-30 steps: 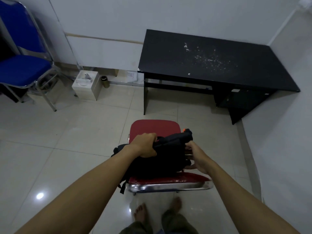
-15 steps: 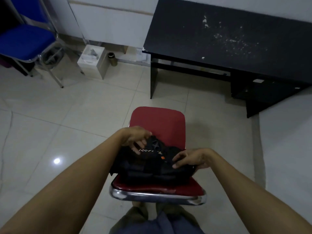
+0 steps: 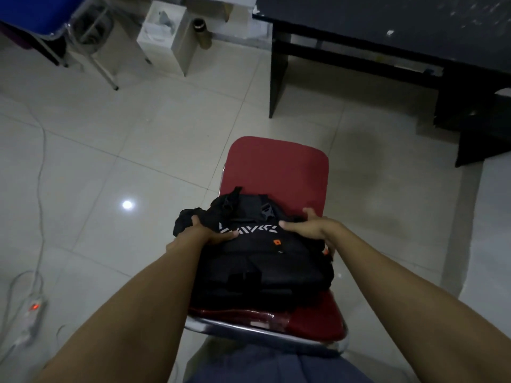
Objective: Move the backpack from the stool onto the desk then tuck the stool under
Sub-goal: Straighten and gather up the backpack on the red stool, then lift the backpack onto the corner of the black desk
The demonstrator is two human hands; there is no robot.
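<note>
A black backpack (image 3: 257,261) with white lettering and small orange tabs lies flat on the red padded stool (image 3: 276,167), over its near half. My left hand (image 3: 210,232) grips the backpack's upper left side, fingers tucked into the fabric. My right hand (image 3: 309,226) grips its upper right edge. The stool has a chrome rim along its near edge. The black desk (image 3: 387,20) stands beyond the stool at the upper right, its top speckled with white flecks.
A blue chair (image 3: 36,15) with chrome legs stands at the upper left. A white box (image 3: 163,37) and a small dark bottle (image 3: 201,31) sit on the floor by the wall. A power strip (image 3: 33,310) with a red light and cables lies at the left.
The view has dropped and moved closer to the stool. The backpack has been laid flatter. Both hands have shifted to its two upper sides.
</note>
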